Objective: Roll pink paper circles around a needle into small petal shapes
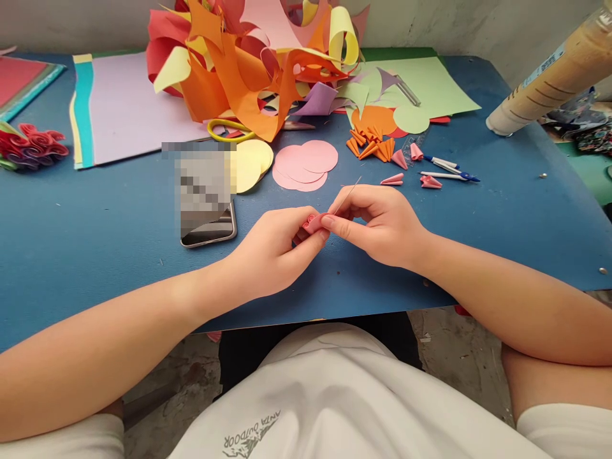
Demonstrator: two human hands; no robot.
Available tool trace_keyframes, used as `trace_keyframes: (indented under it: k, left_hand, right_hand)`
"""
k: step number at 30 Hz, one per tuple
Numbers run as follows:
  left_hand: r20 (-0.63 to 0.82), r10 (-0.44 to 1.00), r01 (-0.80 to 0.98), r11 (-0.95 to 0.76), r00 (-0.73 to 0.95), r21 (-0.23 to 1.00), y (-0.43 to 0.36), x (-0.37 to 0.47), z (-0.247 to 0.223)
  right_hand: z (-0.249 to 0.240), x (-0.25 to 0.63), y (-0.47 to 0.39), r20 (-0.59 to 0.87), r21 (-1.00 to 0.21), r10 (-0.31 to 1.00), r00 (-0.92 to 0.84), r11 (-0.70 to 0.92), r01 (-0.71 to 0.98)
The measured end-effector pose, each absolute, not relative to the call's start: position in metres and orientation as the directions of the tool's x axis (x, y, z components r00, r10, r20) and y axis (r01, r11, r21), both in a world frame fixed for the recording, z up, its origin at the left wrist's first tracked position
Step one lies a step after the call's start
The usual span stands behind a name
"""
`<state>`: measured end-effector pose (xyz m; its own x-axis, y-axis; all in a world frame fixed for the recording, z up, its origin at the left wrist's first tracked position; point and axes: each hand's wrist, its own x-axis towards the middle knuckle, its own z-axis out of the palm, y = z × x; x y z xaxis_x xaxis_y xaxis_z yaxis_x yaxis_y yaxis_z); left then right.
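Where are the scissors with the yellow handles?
In the head view, the scissors are left of the middle, just behind the pale yellow circles and partly under the orange paper scraps.

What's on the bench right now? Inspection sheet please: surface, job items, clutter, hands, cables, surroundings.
Surface: blue tabletop, a few specks.
Job items: rolled pink paper in the hands, with a thin rod; pink paper circles overlapping beyond; orange paper cones grouped.
Clutter: paper scraps heaped at the back; yellow-handled scissors partly covered; smartphone, partly pixelated; drawing compass at right.
Hands: left hand grips the rolled paper; right hand pinches it, the rod at its fingers.
Cables: nothing seen.
Surroundings: pale wall behind; stained floor below.
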<state>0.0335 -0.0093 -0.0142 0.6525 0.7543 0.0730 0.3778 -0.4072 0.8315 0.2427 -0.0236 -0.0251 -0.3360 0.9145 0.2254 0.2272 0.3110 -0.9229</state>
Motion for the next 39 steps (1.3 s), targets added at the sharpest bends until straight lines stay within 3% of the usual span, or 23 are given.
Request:
trace_keyframes:
  k: [39]
  left_hand:
    - [0.069,0.757,0.391,-0.411,0.65,0.823,-0.0102,0.0349,-0.0126]
  right_hand:
    - [-0.0249,0.2424,-0.0236,0.208,-0.919,0.918,-0.336,0.301,0.253]
